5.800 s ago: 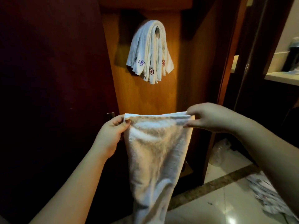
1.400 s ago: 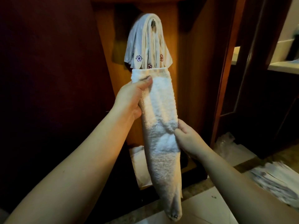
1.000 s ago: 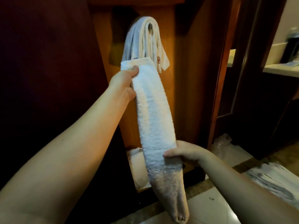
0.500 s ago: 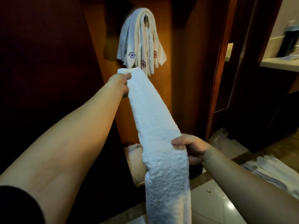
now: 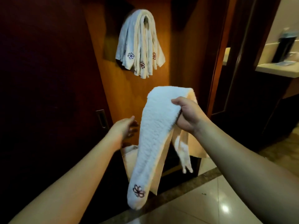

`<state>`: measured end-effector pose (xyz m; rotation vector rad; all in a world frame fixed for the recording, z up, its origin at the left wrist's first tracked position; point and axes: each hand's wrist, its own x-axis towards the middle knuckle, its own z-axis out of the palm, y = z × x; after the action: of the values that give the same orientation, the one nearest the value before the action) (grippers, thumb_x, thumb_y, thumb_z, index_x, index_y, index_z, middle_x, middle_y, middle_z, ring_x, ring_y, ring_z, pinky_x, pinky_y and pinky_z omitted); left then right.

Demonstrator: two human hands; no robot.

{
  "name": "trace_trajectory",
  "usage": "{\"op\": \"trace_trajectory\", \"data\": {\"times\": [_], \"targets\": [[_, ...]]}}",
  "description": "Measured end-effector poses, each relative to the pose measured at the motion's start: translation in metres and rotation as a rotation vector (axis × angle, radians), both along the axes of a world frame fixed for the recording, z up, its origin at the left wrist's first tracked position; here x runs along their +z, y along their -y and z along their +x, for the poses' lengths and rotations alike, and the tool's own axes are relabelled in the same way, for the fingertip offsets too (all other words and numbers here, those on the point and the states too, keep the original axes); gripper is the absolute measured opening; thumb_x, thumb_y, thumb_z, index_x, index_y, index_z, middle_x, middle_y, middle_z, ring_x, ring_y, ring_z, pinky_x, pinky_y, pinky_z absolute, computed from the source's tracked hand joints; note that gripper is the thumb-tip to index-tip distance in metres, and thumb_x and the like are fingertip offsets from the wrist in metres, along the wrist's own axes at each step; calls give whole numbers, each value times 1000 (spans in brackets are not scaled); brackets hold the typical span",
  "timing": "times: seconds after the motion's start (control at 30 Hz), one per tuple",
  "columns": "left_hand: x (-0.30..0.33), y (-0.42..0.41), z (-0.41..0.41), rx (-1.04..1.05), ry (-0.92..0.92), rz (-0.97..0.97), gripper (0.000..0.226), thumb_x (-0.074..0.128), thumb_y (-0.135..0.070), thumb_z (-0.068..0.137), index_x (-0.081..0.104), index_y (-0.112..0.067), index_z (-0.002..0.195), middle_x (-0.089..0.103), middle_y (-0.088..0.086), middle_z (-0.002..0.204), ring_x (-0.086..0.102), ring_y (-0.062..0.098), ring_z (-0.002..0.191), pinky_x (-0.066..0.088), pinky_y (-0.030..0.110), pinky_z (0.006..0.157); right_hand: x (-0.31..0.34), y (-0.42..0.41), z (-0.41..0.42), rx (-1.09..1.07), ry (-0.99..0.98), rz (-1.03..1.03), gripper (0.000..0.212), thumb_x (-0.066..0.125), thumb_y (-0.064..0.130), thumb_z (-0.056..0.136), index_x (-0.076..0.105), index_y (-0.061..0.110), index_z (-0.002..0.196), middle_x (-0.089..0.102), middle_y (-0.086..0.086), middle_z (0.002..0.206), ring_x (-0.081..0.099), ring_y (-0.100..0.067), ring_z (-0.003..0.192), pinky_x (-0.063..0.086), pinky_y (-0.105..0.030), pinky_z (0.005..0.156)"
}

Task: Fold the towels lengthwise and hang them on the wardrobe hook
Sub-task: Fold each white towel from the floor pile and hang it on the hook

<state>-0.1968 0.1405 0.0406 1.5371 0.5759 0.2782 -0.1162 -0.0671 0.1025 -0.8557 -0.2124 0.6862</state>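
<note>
right hand (image 5: 188, 114) up in front of the orange wooden wardrobe panel (image 5: 123, 88), thumb on top and fingers curled under, clamped on the bend of a long white terry towel (image 5: 155, 135) folded into a narrow strip. both halves draped down, near end stitched with a small flower. left hand (image 5: 125, 128) just beside the towel's left edge, fingers apart and relaxed, holding nothing. above, a bunch of white folded towels (image 5: 140, 46) hanging over the wardrobe hook (image 5: 146, 20), mostly hidden.
</note>
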Motion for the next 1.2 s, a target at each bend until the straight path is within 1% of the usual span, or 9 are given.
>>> {"op": "trace_trajectory", "data": {"times": [0.2,0.33,0.43,0.63,0.7,0.77,0.9,1.07,1.2], "targets": [[-52,64,-49,-35,159,301,58,57,-77,72,52,-49,122,55,-20,133,57,1,118,49,28,95,24,-13,5,-227,-1,38,66,51,-2,90,32,10,152,50,-18,146,52,-37,131,38,-55,114],[-67,97,-29,9,82,545,80,62,-67,82,22,-45,147,39,-19,149,44,6,134,43,23,100,38,-23,4,-280,-45,99,65,46,-2,94,26,9,155,52,-19,146,56,-37,127,43,-51,110],[-65,103,-15,59,78,620,82,62,-52,90,12,-35,153,28,-4,162,38,18,144,46,38,109,47,-27,2,-296,-46,132,66,46,-2,94,25,9,156,50,-19,148,54,-37,128,41,-52,112],[-71,103,-1,133,23,739,75,61,-44,92,17,-32,153,42,-4,153,54,18,129,58,43,92,66,-34,-1,-348,-12,174,63,47,0,95,25,8,153,48,-19,147,51,-34,132,38,-49,115],[-83,87,-4,196,0,781,51,61,-38,93,41,-35,139,62,-9,124,66,13,106,61,38,80,74,-30,2,-361,-22,199,60,47,0,95,29,6,152,50,-19,146,54,-34,128,42,-48,112],[-99,64,-14,261,-98,830,25,59,-35,94,56,-37,118,63,-13,95,65,5,82,59,31,68,82,-23,9,-376,-19,227,49,46,0,95,36,2,143,58,-20,135,61,-34,118,46,-48,107],[-132,17,-43,355,-118,696,13,60,-30,93,60,-41,99,62,-13,93,61,7,80,46,25,59,82,-12,21,-430,-17,268,32,47,-1,95,37,5,125,63,-17,111,65,-33,100,53,-47,92],[-124,-7,-73,513,123,348,21,60,-15,88,61,-36,88,66,-9,89,63,12,84,41,25,60,60,-13,32,-546,-150,247,59,55,-3,89,32,9,142,56,-17,128,62,-34,112,52,-48,101],[-84,-30,-99,626,478,151,14,66,-37,75,64,-45,86,67,-19,83,61,2,81,46,19,66,57,-8,44,-631,-223,258,65,55,-10,81,35,8,141,54,-21,131,62,-39,113,54,-52,98]]}}
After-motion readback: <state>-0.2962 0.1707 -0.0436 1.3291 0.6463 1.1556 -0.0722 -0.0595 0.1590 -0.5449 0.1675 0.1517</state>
